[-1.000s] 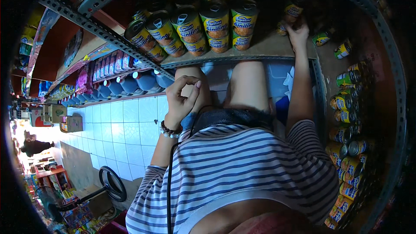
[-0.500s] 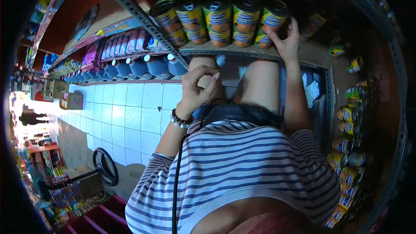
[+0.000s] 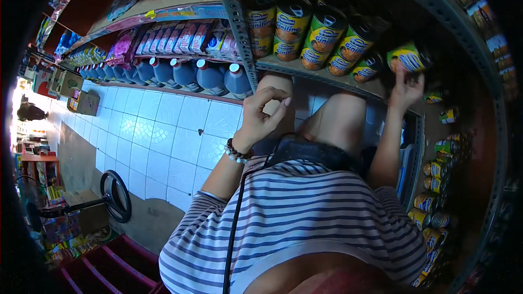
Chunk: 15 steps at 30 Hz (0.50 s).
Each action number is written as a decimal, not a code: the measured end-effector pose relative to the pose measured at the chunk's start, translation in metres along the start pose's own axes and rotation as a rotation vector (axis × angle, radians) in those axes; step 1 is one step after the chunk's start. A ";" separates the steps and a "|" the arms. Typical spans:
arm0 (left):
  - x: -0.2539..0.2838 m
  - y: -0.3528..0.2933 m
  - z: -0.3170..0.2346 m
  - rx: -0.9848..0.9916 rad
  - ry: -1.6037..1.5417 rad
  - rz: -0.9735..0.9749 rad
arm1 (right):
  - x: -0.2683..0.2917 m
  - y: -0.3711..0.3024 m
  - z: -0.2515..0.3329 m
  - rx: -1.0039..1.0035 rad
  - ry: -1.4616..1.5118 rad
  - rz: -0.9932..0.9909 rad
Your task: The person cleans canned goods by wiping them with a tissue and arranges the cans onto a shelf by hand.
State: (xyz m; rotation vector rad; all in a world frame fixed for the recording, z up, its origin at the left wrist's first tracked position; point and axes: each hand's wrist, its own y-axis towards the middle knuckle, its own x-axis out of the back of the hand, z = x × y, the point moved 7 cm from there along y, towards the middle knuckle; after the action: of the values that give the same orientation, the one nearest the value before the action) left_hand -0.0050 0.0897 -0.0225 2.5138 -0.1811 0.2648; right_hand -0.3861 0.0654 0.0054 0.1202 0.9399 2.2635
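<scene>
My right hand (image 3: 406, 91) grips a food can (image 3: 409, 60) with a yellow and green label by its lower side. The can is tilted and held off the shelf, right of the stacked cans. A single lower can (image 3: 365, 68) stands between it and the stacks. Several similar cans (image 3: 325, 32), stacked two high with pull-tab lids, stand in a row on the shelf. Over my left thigh, my left hand (image 3: 264, 113) is closed, thumb and forefinger curled into a ring with nothing seen inside. A beaded bracelet (image 3: 236, 152) circles that wrist.
A perforated metal upright (image 3: 235, 22) stands left of the cans. Beyond it are blue jugs (image 3: 210, 79) and purple packets (image 3: 185, 38) on shelves. More cans (image 3: 433, 185) line the right side. A black wheel (image 3: 115, 196) stands at lower left on the floor.
My right hand has lifted the top can off the rightmost stack and moved it right. The view has turned, so the shelf appears slanted. My left hand keeps its curled pose.
</scene>
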 end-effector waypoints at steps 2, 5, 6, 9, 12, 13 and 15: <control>0.006 0.003 0.003 -0.001 -0.012 -0.025 | -0.006 0.001 0.037 0.111 -0.001 -0.038; 0.009 0.013 0.004 0.003 -0.010 -0.018 | -0.033 0.001 0.089 0.209 0.020 0.003; 0.008 0.019 0.002 -0.044 -0.029 -0.032 | -0.052 -0.001 0.104 0.188 0.028 0.156; 0.010 0.029 -0.005 -0.111 -0.028 -0.054 | -0.108 -0.007 0.134 0.322 -0.108 0.396; 0.015 0.033 -0.012 -0.153 -0.012 -0.070 | -0.162 -0.006 0.156 0.432 -0.234 0.510; 0.017 0.035 -0.015 -0.165 -0.031 -0.082 | -0.180 -0.002 0.153 0.419 -0.235 0.568; 0.024 0.032 -0.020 -0.172 -0.054 -0.094 | -0.207 -0.001 0.158 0.391 -0.232 0.626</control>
State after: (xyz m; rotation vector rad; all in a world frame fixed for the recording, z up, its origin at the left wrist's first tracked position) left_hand 0.0089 0.0736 0.0170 2.3527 -0.1022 0.1370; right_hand -0.1754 0.0321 0.1544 0.9431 1.3390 2.4938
